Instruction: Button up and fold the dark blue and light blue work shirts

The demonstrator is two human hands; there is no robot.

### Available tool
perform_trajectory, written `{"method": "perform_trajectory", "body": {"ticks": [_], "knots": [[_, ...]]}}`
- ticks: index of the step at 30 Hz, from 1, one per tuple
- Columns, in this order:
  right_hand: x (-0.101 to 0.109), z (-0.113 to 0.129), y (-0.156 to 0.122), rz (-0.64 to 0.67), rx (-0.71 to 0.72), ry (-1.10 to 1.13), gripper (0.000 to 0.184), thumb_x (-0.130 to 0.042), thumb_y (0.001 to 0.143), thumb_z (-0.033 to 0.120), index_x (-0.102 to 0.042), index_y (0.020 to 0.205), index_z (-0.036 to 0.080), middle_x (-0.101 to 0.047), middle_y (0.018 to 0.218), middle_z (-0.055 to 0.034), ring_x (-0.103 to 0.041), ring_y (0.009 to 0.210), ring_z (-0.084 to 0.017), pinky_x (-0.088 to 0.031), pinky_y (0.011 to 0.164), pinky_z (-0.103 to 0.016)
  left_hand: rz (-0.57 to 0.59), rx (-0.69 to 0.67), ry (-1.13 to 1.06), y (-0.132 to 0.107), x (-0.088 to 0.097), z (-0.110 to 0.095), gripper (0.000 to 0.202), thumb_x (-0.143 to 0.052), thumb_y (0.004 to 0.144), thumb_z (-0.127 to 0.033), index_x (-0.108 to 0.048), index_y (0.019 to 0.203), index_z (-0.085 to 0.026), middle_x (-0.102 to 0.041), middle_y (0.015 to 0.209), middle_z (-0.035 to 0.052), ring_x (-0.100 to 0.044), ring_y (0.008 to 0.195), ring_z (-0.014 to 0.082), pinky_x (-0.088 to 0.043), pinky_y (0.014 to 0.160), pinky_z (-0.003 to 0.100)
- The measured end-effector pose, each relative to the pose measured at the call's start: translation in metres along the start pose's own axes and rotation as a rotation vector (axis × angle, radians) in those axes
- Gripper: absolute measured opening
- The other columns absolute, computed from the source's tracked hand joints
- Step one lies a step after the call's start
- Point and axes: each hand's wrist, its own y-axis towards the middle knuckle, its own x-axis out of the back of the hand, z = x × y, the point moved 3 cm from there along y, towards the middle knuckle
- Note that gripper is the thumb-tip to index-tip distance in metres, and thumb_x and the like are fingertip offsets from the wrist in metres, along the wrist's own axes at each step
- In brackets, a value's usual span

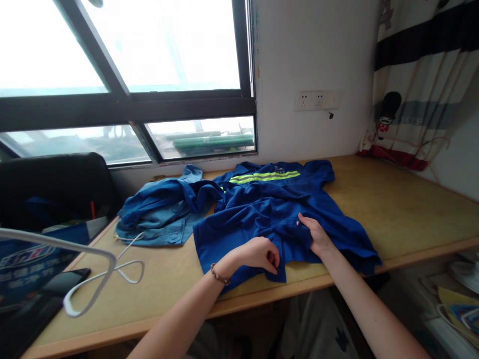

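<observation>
A blue work shirt lies spread on the table, its collar toward the window. A yellow-green reflective stripe runs across its chest. My left hand, with a bracelet at the wrist, has its fingers curled on the front edge near the hem. My right hand grips the other front edge, thumb on top and the other fingers hidden by cloth. The fabric is wrinkled between the hands. Left of the shirt lies a crumpled lighter blue garment, touching its sleeve.
A white cable loops over the left of the wooden table. A dark flat device lies at its left edge, beside a blue bag and a black chair. Wall sockets and a curtain are behind.
</observation>
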Motion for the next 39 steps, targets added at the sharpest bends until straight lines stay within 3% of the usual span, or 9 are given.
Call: {"method": "perform_trajectory", "body": {"ticks": [4, 6, 11, 15, 22, 28, 33, 39], "knots": [[-0.003, -0.001, -0.002, 0.041, -0.017, -0.064, 0.029, -0.070, 0.062, 0.042, -0.065, 0.064, 0.014, -0.043, 0.039, 0.0058, -0.039, 0.038, -0.005, -0.032, 0.042, -0.019, -0.075, -0.021, -0.106, -0.004, -0.005, 0.004, 0.020, -0.071, 0.059, -0.034, -0.068, 0.072, -0.020, -0.059, 0.061, -0.0036, -0.051, 0.055, 0.0075, -0.033, 0.050, 0.016], [-0.004, -0.002, -0.003, 0.082, 0.009, -0.119, 0.028, -0.067, 0.065, 0.041, -0.067, 0.066, 0.013, -0.037, 0.038, 0.0069, -0.034, 0.038, -0.004, -0.029, 0.042, -0.019, -0.063, 0.004, -0.272, -0.004, -0.007, 0.005, 0.022, -0.069, 0.061, -0.037, -0.065, 0.070, -0.017, -0.060, 0.060, -0.0019, -0.052, 0.054, 0.0083, -0.035, 0.050, 0.017], [-0.009, -0.010, -0.005, 0.195, 0.042, -0.359, 0.031, -0.061, 0.071, 0.043, -0.069, 0.066, 0.014, -0.047, 0.043, 0.0026, -0.037, 0.042, -0.006, -0.026, 0.043, -0.020, -0.106, 0.138, -0.827, -0.003, -0.007, 0.007, 0.029, -0.061, 0.068, -0.040, -0.050, 0.077, -0.014, -0.064, 0.064, 0.0045, -0.056, 0.047, 0.0107, -0.037, 0.042, 0.018], [-0.015, -0.012, -0.008, 0.252, 0.108, -0.531, 0.034, -0.058, 0.073, 0.045, -0.069, 0.067, 0.014, -0.054, 0.052, 0.0000, -0.039, 0.046, -0.008, -0.029, 0.044, -0.021, -0.233, 0.195, -1.035, 0.001, -0.011, 0.012, 0.030, -0.064, 0.067, -0.037, -0.045, 0.074, -0.015, -0.065, 0.065, 0.0073, -0.062, 0.053, 0.0153, -0.043, 0.045, 0.020], [-0.018, -0.004, -0.012, 0.199, 0.268, -0.591, 0.038, -0.051, 0.077, 0.046, -0.068, 0.066, 0.014, -0.052, 0.054, -0.0001, -0.039, 0.047, -0.008, -0.028, 0.044, -0.022, -0.394, 0.272, -1.083, 0.008, -0.018, 0.023, 0.031, -0.068, 0.065, -0.032, -0.042, 0.069, -0.015, -0.066, 0.062, 0.0097, -0.064, 0.054, 0.0185, -0.046, 0.044, 0.021], [-0.019, -0.016, -0.006, 0.212, 0.120, -0.719, 0.041, -0.053, 0.074, 0.050, -0.064, 0.060, 0.014, -0.051, 0.046, 0.0014, -0.043, 0.043, -0.009, -0.031, 0.042, -0.021, -0.367, 0.182, -1.170, 0.007, -0.016, 0.025, 0.029, -0.067, 0.067, -0.030, -0.044, 0.074, -0.014, -0.067, 0.066, 0.0105, -0.065, 0.057, 0.0181, -0.048, 0.049, 0.021], [-0.017, -0.018, -0.006, 0.239, 0.058, -0.586, 0.043, -0.054, 0.073, 0.050, -0.059, 0.052, 0.013, -0.059, 0.051, -0.0022, -0.048, 0.044, -0.009, -0.034, 0.043, -0.021, -0.373, 0.135, -1.237, 0.008, -0.016, 0.025, 0.031, -0.066, 0.068, -0.033, -0.043, 0.077, -0.014, -0.067, 0.071, 0.0131, -0.066, 0.063, 0.0208, -0.051, 0.056, 0.027], [-0.020, -0.017, -0.012, 0.360, -0.047, -0.395, 0.037, -0.055, 0.074, 0.047, -0.066, 0.077, 0.011, -0.066, 0.068, -0.0080, -0.059, 0.058, -0.013, -0.041, 0.049, -0.022, -0.496, 0.164, -1.173, 0.008, -0.011, 0.021, 0.036, -0.068, 0.065, -0.037, -0.042, 0.075, -0.014, -0.067, 0.069, 0.0120, -0.066, 0.064, 0.0220, -0.051, 0.056, 0.027]]}}
